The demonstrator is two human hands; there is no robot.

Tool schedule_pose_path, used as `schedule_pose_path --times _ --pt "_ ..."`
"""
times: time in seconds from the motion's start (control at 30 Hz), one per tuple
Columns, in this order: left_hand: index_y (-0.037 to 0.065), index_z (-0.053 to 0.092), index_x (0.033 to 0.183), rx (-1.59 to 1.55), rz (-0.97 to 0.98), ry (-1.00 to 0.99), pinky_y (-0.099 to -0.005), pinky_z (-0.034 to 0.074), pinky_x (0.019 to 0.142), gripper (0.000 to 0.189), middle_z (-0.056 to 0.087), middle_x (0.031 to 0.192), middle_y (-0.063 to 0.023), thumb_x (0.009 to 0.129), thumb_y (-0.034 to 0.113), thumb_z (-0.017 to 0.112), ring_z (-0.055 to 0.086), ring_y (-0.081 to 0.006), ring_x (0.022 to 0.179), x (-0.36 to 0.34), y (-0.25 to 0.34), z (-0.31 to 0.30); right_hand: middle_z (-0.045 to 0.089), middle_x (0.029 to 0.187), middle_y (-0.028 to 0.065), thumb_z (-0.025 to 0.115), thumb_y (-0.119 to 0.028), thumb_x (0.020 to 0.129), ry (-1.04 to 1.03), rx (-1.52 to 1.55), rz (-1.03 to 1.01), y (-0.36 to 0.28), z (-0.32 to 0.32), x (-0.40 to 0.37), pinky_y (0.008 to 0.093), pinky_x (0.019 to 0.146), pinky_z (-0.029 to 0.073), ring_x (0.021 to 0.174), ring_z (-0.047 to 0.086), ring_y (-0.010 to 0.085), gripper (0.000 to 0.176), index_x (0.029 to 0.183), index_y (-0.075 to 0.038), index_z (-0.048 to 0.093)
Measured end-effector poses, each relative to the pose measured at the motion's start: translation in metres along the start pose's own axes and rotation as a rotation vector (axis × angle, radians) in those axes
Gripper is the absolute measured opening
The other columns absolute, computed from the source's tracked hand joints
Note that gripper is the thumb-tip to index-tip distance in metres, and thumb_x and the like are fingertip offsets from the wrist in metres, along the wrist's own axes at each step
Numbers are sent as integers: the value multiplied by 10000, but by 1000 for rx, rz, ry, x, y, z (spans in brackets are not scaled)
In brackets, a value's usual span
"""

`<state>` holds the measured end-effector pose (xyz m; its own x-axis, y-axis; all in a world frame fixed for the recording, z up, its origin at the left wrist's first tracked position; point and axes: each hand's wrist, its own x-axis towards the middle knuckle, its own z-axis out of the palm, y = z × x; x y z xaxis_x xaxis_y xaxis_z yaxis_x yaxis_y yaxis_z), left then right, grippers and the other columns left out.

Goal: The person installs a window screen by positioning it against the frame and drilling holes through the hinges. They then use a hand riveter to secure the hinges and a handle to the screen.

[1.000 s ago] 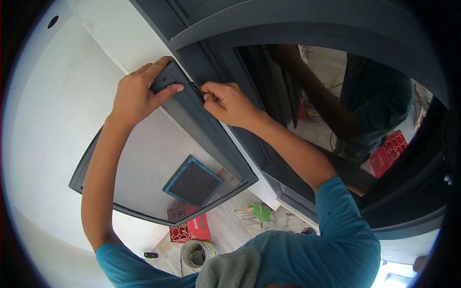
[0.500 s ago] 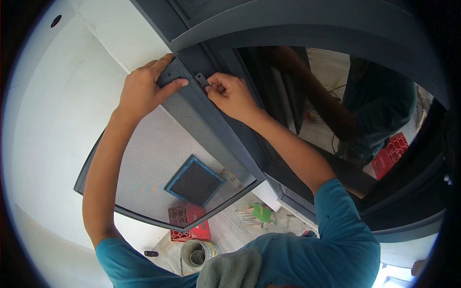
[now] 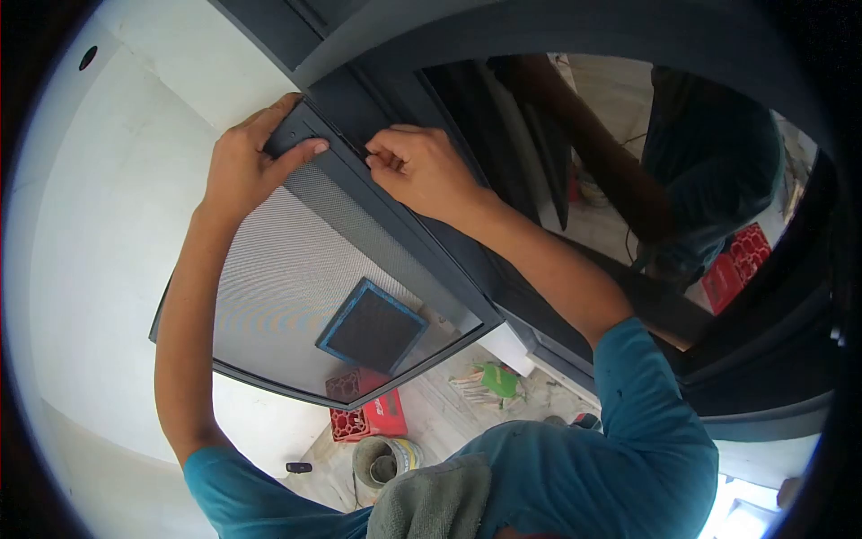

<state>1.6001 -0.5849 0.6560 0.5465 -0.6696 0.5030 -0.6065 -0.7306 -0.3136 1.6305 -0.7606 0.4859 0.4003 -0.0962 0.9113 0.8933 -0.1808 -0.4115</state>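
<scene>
Left hand [image 3: 238,171]: grip clamped on the screen [image 3: 404,225] at its upper corner, thumb across the frame face, fingers over the edge. Screen slants down beside the dark window frame [image 3: 355,90]. Likely light for its size but awkward, prone to swing or twist from one corner. Frame looks stiff, smooth, maybe slippery; mesh [image 3: 274,260] thin, would probably dent. Best held by the frame, both long sides, off the mesh. Right hand [image 3: 422,171]: grip curled nearly together by the screen's near edge; can't tell if anything's pinched.
</scene>
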Motion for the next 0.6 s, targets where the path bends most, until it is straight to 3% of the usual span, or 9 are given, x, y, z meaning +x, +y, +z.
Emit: schedule_pose_path --times 0.03,0.13,0.3,0.33,0.5,0.6 --pt "-53 617 1275 -7 -21 -18 -279 540 723 628 719 996 -187 784 265 845 683 -150 832 0 -2 1 697 806 97 691 -56 874 -30 15 1 1 -2 2 271 627 536 705 676 138 129 963 38 693" --pt "-55 633 1245 -80 123 80 -264 505 636 631 716 886 -153 777 310 848 634 -124 648 2 -25 12 703 820 76 693 -73 896 -142 203 89 22 -1 12 265 630 545 718 671 118 140 989 31 703" --pt "-79 587 1302 -241 87 49 -272 528 809 605 715 998 -144 826 211 822 657 -130 890 -1 -30 12 709 845 43 677 -125 933 -290 432 276 26 -6 24 245 670 577 737 660 87 164 1024 5 719" --pt "-79 572 1325 -258 60 19 -273 525 848 601 713 1034 -135 843 190 810 650 -131 947 -2 -32 12 709 846 41 678 -129 933 -302 421 280 25 -6 26 244 672 577 736 660 86 164 1020 3 720" --pt "-77 591 1294 -287 21 34 -273 533 805 585 718 967 -130 836 207 819 665 -133 887 -1 -54 24 713 846 41 692 -137 917 -352 348 302 33 4 40 254 658 570 727 665 89 167 1013 -4 726" --pt "-76 605 1272 -310 27 69 -267 536 770 574 720 932 -133 828 213 827 672 -135 850 -3 -60 26 719 844 99 684 -119 896 -250 87 153 23 11 40 300 631 554 697 684 154 153 974 9 715"
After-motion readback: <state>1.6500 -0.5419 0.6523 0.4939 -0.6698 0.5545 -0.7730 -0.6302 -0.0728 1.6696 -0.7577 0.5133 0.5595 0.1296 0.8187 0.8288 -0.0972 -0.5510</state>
